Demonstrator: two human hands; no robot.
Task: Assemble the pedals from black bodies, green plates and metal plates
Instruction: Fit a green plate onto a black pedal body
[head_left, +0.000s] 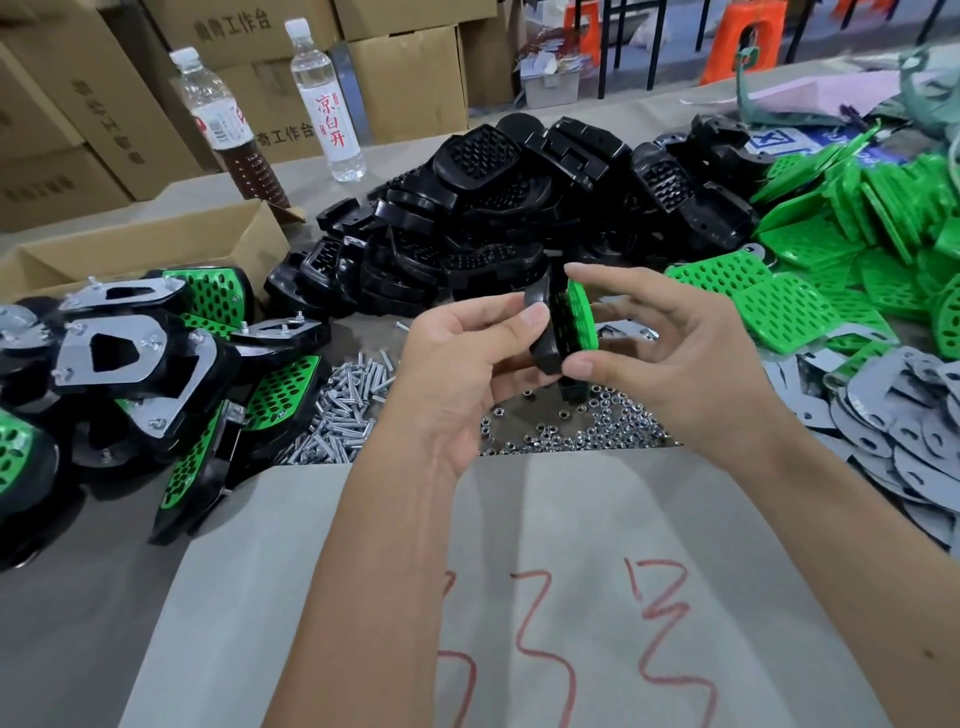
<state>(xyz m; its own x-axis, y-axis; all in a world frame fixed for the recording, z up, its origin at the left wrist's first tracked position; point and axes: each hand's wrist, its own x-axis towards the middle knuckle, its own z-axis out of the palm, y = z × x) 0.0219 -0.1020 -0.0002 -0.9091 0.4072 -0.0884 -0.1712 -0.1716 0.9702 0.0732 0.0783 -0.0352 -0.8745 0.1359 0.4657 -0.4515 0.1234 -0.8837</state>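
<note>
A grey cardboard sheet scrawled with red marks covered the near table. Beyond it lay a heap of black studded plastic pedal bodies, a spread of green perforated plastic plates at right above grey metal plates, and finished pedals at left. Silver bolts and nuts lay between. A clear water bottle read 凉白开. The left hand gripped a black body; the right hand pinched a green plate against it.
</note>
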